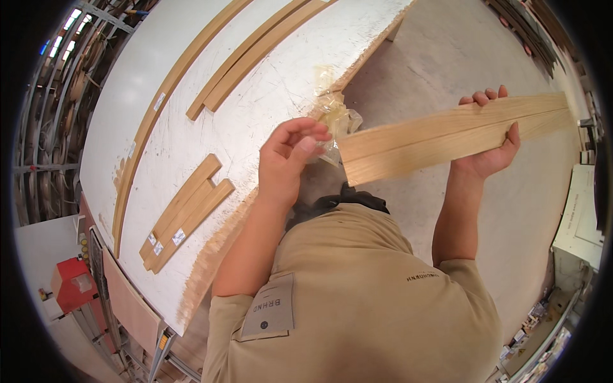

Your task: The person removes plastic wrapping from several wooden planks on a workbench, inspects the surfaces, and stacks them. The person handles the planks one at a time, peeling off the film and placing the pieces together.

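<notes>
My right hand (488, 154) is closed around a pair of light wooden boards (421, 142) lying side by side, with a dark seam between them. The thumb lies on the upper face and the fingers curl over the far edge. Near the boards' left end is my left hand (288, 153), with fingers curled in and thumb close against them. Crumpled clear tape (338, 124) hangs at the table's edge, right by those fingertips. Whether the fingers pinch a piece of it, I cannot tell.
The scratched white table (255, 137) on the left has a worn, bare wooden edge. Several short strips (185, 217) with small labels lie on it. Beyond are one long strip (167, 96) and a pair of long strips (255, 57). A red box (75, 285) stands at lower left.
</notes>
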Available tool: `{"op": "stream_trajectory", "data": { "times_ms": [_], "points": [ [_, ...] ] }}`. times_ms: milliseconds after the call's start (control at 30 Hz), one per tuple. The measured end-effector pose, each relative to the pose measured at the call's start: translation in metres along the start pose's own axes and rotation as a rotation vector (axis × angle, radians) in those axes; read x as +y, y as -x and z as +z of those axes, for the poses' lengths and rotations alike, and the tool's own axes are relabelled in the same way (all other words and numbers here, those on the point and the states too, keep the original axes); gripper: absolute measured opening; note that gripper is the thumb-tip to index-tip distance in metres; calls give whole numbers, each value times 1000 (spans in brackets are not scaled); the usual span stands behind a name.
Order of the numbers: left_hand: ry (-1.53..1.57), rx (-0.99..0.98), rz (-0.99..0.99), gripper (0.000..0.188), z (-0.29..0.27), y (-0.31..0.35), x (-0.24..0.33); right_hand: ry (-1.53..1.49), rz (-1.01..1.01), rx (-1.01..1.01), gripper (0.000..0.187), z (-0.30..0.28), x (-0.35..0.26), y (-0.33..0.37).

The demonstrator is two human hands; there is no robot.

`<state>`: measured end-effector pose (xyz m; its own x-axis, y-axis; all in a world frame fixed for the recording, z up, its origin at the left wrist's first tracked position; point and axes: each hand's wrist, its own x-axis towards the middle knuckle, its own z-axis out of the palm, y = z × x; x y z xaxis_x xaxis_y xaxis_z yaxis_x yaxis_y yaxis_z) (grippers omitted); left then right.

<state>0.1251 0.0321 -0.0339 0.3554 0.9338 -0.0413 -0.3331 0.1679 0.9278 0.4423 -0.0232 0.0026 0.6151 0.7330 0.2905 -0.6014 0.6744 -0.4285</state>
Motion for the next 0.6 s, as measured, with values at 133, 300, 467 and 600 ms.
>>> {"op": "stream_trajectory", "data": {
  "times_ms": [133,300,467,600],
  "points": [
    [225,-164,-266,47,13,24,2,-16,23,1,56,2,17,-1],
    [182,-73,-321,49,28,35,31,277,73,160,58,33,47,16],
    [91,-3,-193,40,13,39,48,285,350,-50,70,-7,46,41],
    [57,69,-119,34,15,45,45,255,467,-67,74,-18,49,62]
  ]
}}
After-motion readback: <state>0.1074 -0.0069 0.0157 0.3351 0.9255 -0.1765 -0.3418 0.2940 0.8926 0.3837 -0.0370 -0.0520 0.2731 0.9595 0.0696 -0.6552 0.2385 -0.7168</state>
